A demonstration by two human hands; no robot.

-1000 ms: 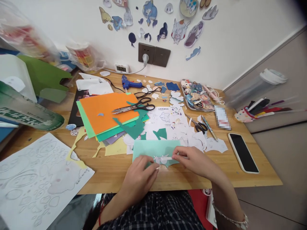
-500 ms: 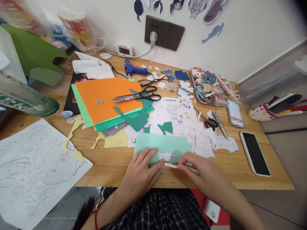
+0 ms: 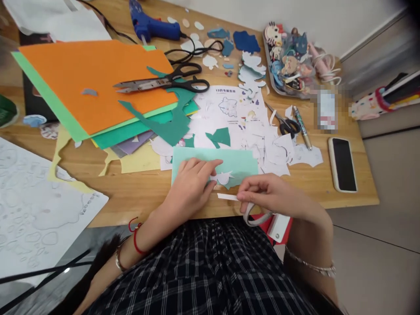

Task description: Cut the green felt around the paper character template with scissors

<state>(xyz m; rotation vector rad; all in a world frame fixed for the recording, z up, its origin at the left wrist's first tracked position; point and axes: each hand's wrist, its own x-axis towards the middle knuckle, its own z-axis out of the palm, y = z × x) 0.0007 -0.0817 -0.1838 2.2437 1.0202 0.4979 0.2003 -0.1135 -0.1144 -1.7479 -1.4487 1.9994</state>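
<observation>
My left hand (image 3: 193, 179) lies on a mint-green sheet of paper (image 3: 197, 154) with its fingers stretched out. Beside its fingertips, a small white paper cut-out (image 3: 224, 177) with pointed ends rests on the sheet and is partly covered by the hand. My right hand (image 3: 265, 192) is closed on a roll of white tape (image 3: 252, 218), near the table's front edge. From its pinched thumb and finger a short strip of the tape sticks out to the left, just below the sheet.
Scissors (image 3: 157, 83) lie on orange and green sheets (image 3: 98, 87) at left. A blue glue gun (image 3: 157, 28) is behind. Smaller scissors (image 3: 288, 126), a pen (image 3: 302, 129) and a phone (image 3: 344, 164) lie at right. Paper scraps and a charm tray (image 3: 271, 78) stand farther back.
The view has tilted downward. My right hand has turned and the tape roll in it now shows. My left hand has shifted a little, covering the left part of the cut-out.
</observation>
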